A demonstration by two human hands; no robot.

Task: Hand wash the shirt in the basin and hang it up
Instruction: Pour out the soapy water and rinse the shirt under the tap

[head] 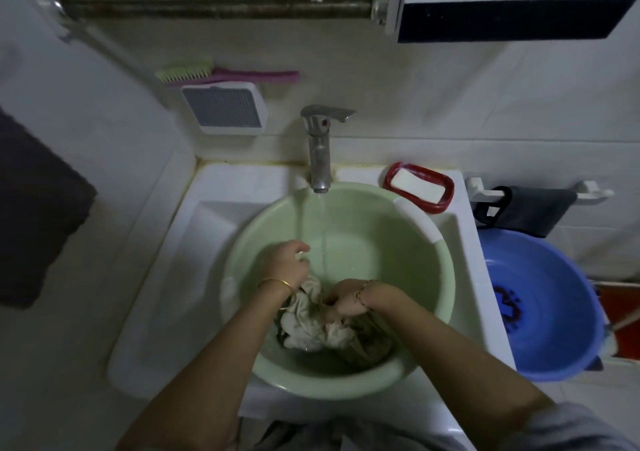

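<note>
At lower centre of frame, the right hand (346,300) clutches the sodden shirt (304,329) in the green basin (377,239) under a running tap (320,152); the left hand (285,260) (fingers curled, hold unclear) hovers beside the stream (324,242).

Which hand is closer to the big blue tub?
Right. The right hand grips the shirt in the green basin, toward the blue basin; the left hand is farther off, beside the water stream.

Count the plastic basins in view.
2. The green basin sits in the sink under the tap, holding the shirt; the blue basin stands right of the sink. No others show.
</note>
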